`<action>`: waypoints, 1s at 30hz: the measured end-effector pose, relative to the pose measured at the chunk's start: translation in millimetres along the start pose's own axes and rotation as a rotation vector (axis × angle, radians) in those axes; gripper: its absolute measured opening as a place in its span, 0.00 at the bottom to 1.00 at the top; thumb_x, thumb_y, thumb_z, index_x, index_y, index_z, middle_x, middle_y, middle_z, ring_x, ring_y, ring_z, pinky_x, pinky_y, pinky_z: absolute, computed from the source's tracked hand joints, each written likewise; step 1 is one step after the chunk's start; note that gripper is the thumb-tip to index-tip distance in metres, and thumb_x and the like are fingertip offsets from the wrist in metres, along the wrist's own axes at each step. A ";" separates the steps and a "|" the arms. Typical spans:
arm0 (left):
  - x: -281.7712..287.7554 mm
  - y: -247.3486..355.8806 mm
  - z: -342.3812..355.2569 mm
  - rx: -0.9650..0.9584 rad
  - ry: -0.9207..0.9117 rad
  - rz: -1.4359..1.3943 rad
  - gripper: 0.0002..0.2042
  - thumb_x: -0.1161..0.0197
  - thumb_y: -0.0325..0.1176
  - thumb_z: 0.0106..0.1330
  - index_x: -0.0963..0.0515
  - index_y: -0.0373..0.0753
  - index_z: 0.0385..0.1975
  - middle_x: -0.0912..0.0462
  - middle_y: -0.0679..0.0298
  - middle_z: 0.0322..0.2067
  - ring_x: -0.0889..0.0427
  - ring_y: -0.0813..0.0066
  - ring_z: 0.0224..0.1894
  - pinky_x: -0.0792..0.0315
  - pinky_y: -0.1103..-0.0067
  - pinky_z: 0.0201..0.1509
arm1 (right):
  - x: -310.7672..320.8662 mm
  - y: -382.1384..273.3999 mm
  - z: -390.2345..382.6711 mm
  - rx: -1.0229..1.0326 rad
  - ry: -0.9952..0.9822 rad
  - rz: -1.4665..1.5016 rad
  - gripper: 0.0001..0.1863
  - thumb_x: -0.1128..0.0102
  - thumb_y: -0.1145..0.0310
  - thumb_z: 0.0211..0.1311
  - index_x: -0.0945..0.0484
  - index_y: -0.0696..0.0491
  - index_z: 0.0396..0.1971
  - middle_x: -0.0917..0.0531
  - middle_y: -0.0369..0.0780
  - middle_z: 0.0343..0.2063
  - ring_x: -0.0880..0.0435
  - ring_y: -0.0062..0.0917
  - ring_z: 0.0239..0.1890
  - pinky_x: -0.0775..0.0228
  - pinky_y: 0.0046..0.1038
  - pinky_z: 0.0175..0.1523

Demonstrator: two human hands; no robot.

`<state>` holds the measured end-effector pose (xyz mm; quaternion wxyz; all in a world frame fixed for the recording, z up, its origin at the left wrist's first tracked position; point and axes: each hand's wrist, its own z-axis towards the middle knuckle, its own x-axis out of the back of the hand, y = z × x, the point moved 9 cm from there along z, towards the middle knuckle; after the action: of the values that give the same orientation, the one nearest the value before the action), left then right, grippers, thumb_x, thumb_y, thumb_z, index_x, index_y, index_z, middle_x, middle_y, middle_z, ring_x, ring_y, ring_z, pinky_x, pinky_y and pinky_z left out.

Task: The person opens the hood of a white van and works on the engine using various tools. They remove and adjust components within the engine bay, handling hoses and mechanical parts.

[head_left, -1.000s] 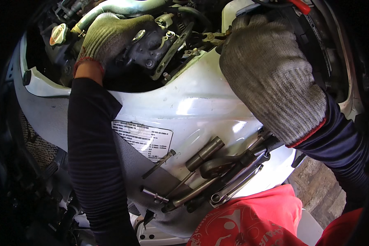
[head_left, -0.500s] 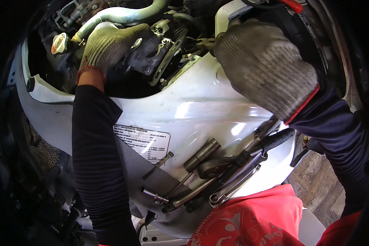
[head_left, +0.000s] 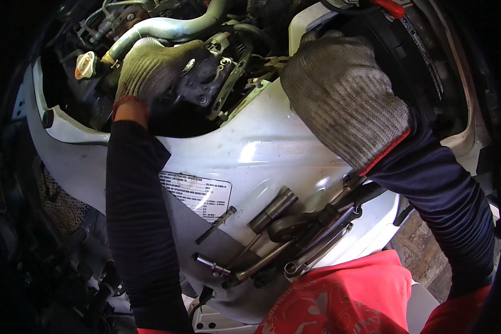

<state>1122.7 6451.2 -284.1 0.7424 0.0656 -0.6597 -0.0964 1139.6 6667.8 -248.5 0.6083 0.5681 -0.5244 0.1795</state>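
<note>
My left hand (head_left: 155, 68), in a knitted glove with a red cuff, reaches into the engine bay below a thick pale hose (head_left: 172, 26). It is beside a dark metal engine part (head_left: 203, 83), and its fingers are hidden. My right hand (head_left: 342, 97), in a grey ribbed glove, is over the edge of the white body panel (head_left: 261, 125) on the right. Its fingers curl away from view, so what they grip cannot be made out. A cap with a pale top (head_left: 85, 65) is left of my left hand.
On the panel lie a long socket (head_left: 274, 210), a ratchet wrench (head_left: 295, 227), ring spanners (head_left: 317, 253), a small socket on a bar (head_left: 210, 264) and a thin metal strip (head_left: 214, 225). A printed label (head_left: 197, 195) is stuck there. A red-handled thing (head_left: 392, 8) is at upper right.
My right hand and forearm have shifted a little left and toward me. The left forearm has moved slightly right, while the left hand stays by the engine part. The tools lie as before.
</note>
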 end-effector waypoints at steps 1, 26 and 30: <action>3.3 11.3 -3.9 -0.109 0.039 0.074 0.11 0.28 0.45 0.58 0.10 0.48 0.34 0.12 0.58 0.31 0.14 0.62 0.35 0.23 0.68 0.41 | 4.0 0.5 0.5 0.009 0.029 0.003 0.22 0.36 0.64 0.65 0.17 0.55 0.57 0.13 0.49 0.50 0.12 0.43 0.51 0.20 0.45 0.60; 1.7 -11.2 -7.6 0.329 0.019 -0.539 0.08 0.30 0.38 0.61 0.10 0.46 0.36 0.12 0.56 0.35 0.14 0.60 0.41 0.23 0.68 0.47 | 15.7 9.8 -1.4 0.055 0.218 0.079 0.17 0.36 0.63 0.65 0.14 0.54 0.50 0.12 0.48 0.44 0.11 0.42 0.46 0.18 0.45 0.54; -7.2 -4.4 -1.2 0.072 0.009 -0.384 0.08 0.30 0.39 0.60 0.10 0.47 0.36 0.12 0.58 0.35 0.14 0.59 0.39 0.23 0.68 0.46 | 16.9 8.0 1.5 0.060 0.227 0.079 0.16 0.36 0.63 0.65 0.14 0.54 0.49 0.12 0.48 0.43 0.11 0.42 0.45 0.18 0.45 0.53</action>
<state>1122.8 6448.5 -292.3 0.7104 0.2174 -0.6348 -0.2122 1139.0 6662.5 -230.5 0.6389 0.5411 -0.4686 0.2818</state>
